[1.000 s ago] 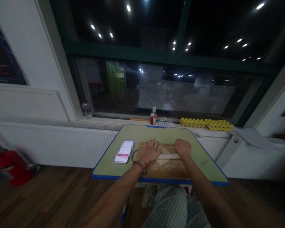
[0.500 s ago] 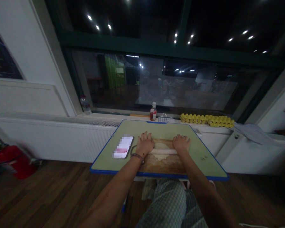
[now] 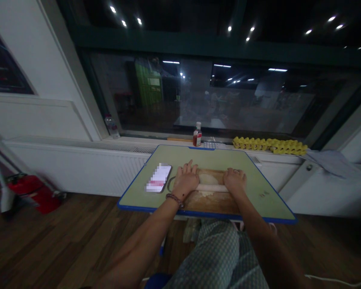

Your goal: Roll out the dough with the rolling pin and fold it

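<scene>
A pale rolling pin (image 3: 212, 188) lies crosswise on a brown wooden board (image 3: 212, 204). Beneath it is a flat sheet of pale dough (image 3: 207, 179), showing beyond the pin and in a thin strip on the near side. My left hand (image 3: 187, 177), with a beaded bracelet at the wrist, presses over the pin's left end, its fingers reaching forward. Over the right end, my right hand (image 3: 235, 180) is closed, fingers bent downward. Both palms hide the pin's ends.
A lit phone (image 3: 159, 179) lies left of the board on the green, blue-edged table (image 3: 258, 176). Behind, the sill bears a small red-labelled bottle (image 3: 197, 135) and yellow egg cartons (image 3: 267, 145). A white radiator (image 3: 63, 166) and red fire extinguisher (image 3: 37, 192) are at left.
Both hands have brought the rolling pin slightly toward me, so more dough shows beyond it and less on the near side. The camera view has shifted a little.
</scene>
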### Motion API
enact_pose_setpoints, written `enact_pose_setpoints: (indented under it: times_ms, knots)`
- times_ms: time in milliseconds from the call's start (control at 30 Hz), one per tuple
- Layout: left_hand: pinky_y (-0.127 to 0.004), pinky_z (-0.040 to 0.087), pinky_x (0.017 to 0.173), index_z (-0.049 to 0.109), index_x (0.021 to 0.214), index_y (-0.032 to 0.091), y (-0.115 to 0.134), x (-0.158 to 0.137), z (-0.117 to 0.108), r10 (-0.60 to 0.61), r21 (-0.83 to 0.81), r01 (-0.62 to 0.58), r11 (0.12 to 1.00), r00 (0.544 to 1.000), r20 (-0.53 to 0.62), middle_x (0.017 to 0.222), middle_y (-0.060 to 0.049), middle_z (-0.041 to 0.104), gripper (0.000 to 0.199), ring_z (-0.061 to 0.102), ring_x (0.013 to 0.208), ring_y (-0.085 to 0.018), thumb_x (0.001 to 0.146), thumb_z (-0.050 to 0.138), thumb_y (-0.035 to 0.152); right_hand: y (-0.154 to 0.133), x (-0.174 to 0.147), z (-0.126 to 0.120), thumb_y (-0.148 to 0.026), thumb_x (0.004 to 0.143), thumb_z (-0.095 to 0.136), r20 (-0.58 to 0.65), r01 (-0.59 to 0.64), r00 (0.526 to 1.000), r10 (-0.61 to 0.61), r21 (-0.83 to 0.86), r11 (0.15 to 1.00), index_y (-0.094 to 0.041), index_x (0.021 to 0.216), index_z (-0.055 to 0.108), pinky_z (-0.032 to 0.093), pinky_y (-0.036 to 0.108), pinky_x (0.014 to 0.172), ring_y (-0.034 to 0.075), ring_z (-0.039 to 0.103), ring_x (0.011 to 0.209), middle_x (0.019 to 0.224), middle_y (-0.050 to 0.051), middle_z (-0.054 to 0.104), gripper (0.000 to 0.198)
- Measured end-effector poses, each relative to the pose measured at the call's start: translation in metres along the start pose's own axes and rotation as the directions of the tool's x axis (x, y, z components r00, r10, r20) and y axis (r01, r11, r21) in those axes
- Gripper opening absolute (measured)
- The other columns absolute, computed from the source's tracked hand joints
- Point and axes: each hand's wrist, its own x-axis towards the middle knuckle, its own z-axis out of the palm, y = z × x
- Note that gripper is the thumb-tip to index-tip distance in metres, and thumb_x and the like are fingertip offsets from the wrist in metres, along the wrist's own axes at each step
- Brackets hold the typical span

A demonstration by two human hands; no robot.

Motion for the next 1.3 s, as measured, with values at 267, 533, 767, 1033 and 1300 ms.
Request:
enact_pose_setpoints:
  times_ms: [267,533,767,1033,1300]
  knots:
    - [-0.052,0.014,0.114,0.044,0.143,0.019,0.001,-0.017,-0.002,0.081,0.021,-0.081,0.997,0.996,-0.036,0.162,-0.011,0.023,0.050,0.029,0.140,-0.033,0.094,0.034,0.025,0.010,-0.018,0.009,-0.029,0.098,0.027,-0.021,0.031,0.999,-0.031,0.020,0.999,-0.012,0.130,0.061,0.028,0.050,0.108,0.035,0.039,0.133,0.140,0.016,0.055,0.049]
    - [-0.056,0.022,0.110,0.033,0.150,0.015,-0.007,0.027,0.009,-0.078,-0.016,0.081,0.997,0.985,0.154,0.165,-0.016,0.006,0.057,0.021,0.145,-0.037,0.094,0.030,0.027,-0.010,0.030,0.011,-0.020,0.092,0.035,-0.024,0.059,0.998,-0.060,-0.054,0.997,-0.002,0.127,0.061,0.018,0.051,0.114,0.036,0.033,0.141,0.146,0.025,0.046,0.047]
    - [-0.056,0.021,0.111,0.038,0.146,0.014,-0.002,0.012,0.005,-0.027,-0.030,0.028,0.999,0.998,0.053,0.164,-0.015,0.011,0.053,0.023,0.144,-0.036,0.095,0.030,0.028,-0.010,0.017,0.009,-0.023,0.093,0.036,-0.022,0.064,0.998,-0.064,-0.006,0.998,0.001,0.138,0.051,0.017,0.053,0.115,0.037,0.028,0.143,0.150,0.027,0.038,0.053]
    - [-0.051,0.017,0.117,0.046,0.140,0.016,0.014,-0.039,-0.019,0.140,-0.012,-0.141,0.990,0.989,-0.041,0.163,-0.010,0.020,0.048,0.025,0.145,-0.030,0.094,0.033,0.025,0.011,-0.031,0.003,-0.025,0.098,0.028,0.023,0.208,0.978,-0.207,-0.094,0.974,-0.014,0.147,0.044,0.015,0.051,0.116,0.033,0.028,0.143,0.155,0.014,0.037,0.053]
    - [-0.051,0.016,0.118,0.046,0.141,0.020,0.010,-0.036,-0.015,0.141,-0.035,-0.143,0.989,0.989,-0.036,0.162,-0.007,0.024,0.050,0.024,0.146,-0.027,0.094,0.034,0.027,0.011,-0.028,0.003,-0.028,0.098,0.027,0.139,0.195,0.972,-0.187,-0.042,0.980,-0.018,0.148,0.042,0.012,0.052,0.117,0.032,0.023,0.146,0.157,0.010,0.035,0.053]
